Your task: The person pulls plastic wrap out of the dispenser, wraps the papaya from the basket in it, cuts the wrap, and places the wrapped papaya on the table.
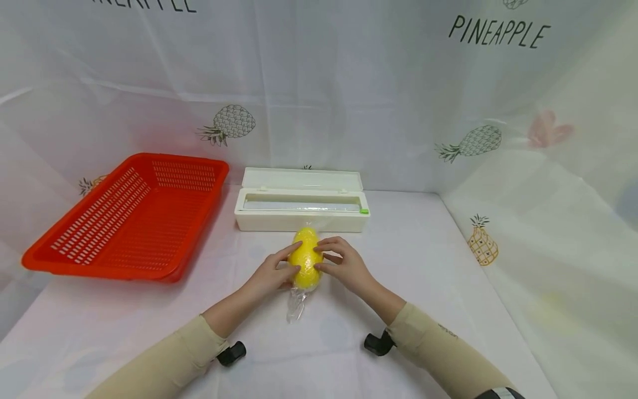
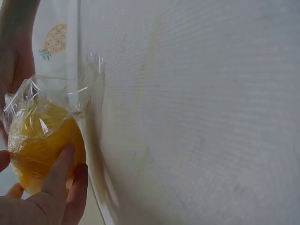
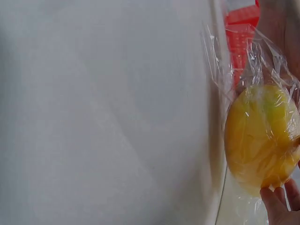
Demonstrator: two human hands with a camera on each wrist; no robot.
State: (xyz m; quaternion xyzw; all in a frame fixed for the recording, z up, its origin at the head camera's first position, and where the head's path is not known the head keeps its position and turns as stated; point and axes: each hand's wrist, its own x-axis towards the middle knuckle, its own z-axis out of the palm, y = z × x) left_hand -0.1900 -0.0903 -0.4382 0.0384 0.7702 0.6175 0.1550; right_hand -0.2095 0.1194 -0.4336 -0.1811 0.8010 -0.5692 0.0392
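A yellow mango-shaped fruit [image 1: 305,257] lies in clear cling film [image 1: 297,302] in front of me, its long side pointing away. A loose tail of film hangs off its near end; more film stands up in creases in the right wrist view. My left hand [image 1: 271,272] holds the fruit from the left with curved fingers and thumb. From the other side my right hand [image 1: 346,265] grips it, fingertips and thumb on the film. Just behind stands a white cling film box [image 1: 301,221], its lid [image 1: 302,178] raised and a roll [image 1: 301,206] inside.
A red plastic basket [image 1: 171,266] with slotted walls stands to the left on the white cloth-covered table [image 1: 423,249]. Behind the table hangs a pineapple-print cloth [image 1: 344,111], which also covers the right side. A small green piece [image 1: 365,211] sits at the box's right end.
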